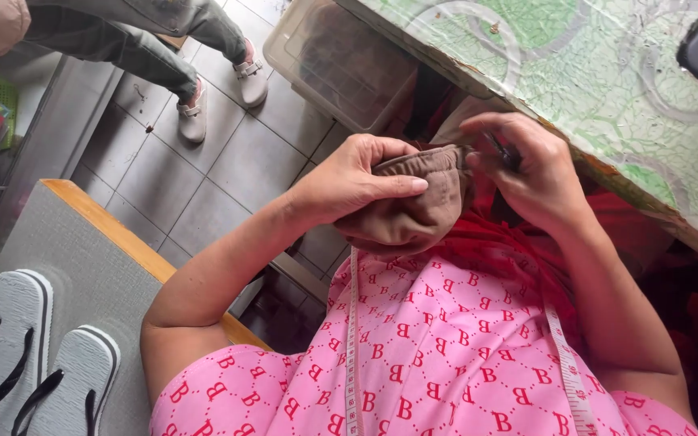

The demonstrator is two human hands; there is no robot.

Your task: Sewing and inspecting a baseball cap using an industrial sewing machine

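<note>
My left hand (pixel 357 178) grips a folded piece of brown fabric (pixel 418 202), thumb pressed along its top hem. My right hand (pixel 527 169) pinches the same hem from the right and holds a small dark tool (pixel 501 152) between the fingers; what kind of tool it is I cannot tell. Both hands are close together in front of my chest, above a red cloth (pixel 519 242). A measuring tape (pixel 354 339) hangs around my neck over my pink patterned shirt.
A table with a green patterned cover (pixel 607 73) runs along the upper right. A clear plastic bin (pixel 341 60) stands on the tiled floor. Another person's legs and shoes (pixel 195 113) are at upper left. A pair of white sandals (pixel 42 355) lies on a grey bench at lower left.
</note>
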